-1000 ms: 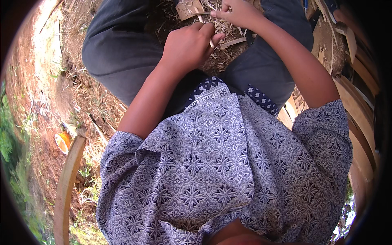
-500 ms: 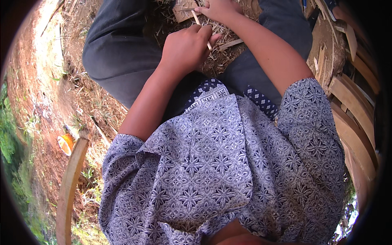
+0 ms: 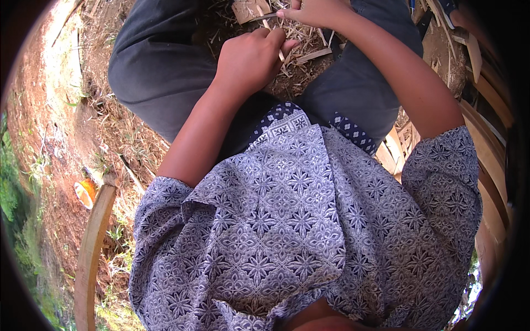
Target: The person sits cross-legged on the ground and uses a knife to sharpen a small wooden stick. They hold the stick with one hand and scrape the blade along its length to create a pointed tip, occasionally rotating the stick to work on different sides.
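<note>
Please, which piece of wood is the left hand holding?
The thin, pale stick poking out both sides of the left hand; the flat board ahead and the curved plank at far left are wider and not held.

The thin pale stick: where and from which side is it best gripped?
Probably the near part of the pale stick, palm down from the near left, as the left hand holds it. It is slim and slants forward out of the fist, so a curled grip suits. Its far part lies by a dark blade-like strip at the right hand, likely a worse spot.
</note>
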The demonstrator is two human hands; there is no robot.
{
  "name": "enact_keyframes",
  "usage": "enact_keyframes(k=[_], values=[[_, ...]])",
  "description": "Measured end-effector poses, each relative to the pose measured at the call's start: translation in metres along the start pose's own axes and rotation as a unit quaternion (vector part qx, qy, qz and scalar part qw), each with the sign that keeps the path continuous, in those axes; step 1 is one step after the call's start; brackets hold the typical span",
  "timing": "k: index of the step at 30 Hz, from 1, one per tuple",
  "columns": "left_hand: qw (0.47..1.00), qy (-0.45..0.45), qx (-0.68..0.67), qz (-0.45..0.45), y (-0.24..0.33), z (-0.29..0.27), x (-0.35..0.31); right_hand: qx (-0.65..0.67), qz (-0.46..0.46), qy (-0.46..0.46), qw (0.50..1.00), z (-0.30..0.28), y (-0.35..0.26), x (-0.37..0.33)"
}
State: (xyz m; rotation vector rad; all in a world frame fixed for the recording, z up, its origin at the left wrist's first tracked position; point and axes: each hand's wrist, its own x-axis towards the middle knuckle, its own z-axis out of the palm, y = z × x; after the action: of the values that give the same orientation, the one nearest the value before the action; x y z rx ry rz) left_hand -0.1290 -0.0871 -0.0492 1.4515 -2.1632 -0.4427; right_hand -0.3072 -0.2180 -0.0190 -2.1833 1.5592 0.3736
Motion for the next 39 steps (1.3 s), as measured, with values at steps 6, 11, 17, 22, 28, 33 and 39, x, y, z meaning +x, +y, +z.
enact_keyframes(k=[6, 11, 17, 22, 28, 33, 39], values=[[1.0, 0.004, -0.002, 0.013, 0.002, 0.003, 0.002, -0.02, 0.057, 0.057, 0.997, 0.035, -0.003, 0.023], [1.0, 0.004, -0.012, -0.018, 0.005, -0.005, 0.001, 0.038, 0.089, 0.021, 0.995, 0.03, -0.01, 0.027], [1.0, 0.007, -0.005, -0.026, 0.0, -0.002, 0.003, 0.046, 0.125, 0.081, 0.988, 0.028, -0.016, 0.026], [0.999, -0.003, -0.01, -0.041, -0.004, -0.001, 0.005, 0.016, 0.127, 0.071, 0.989, 0.033, -0.021, 0.039], [0.997, -0.006, -0.04, -0.066, -0.003, -0.004, 0.009, 0.045, 0.112, 0.143, 0.982, 0.052, -0.007, 0.048], [0.994, 0.022, -0.088, -0.055, 0.001, -0.009, 0.007, 0.165, 0.041, 0.116, 0.979, 0.035, 0.01, 0.035], [0.997, -0.012, -0.061, -0.042, 0.0, -0.01, 0.004, 0.096, -0.033, 0.065, 0.993, 0.017, 0.007, 0.002]])
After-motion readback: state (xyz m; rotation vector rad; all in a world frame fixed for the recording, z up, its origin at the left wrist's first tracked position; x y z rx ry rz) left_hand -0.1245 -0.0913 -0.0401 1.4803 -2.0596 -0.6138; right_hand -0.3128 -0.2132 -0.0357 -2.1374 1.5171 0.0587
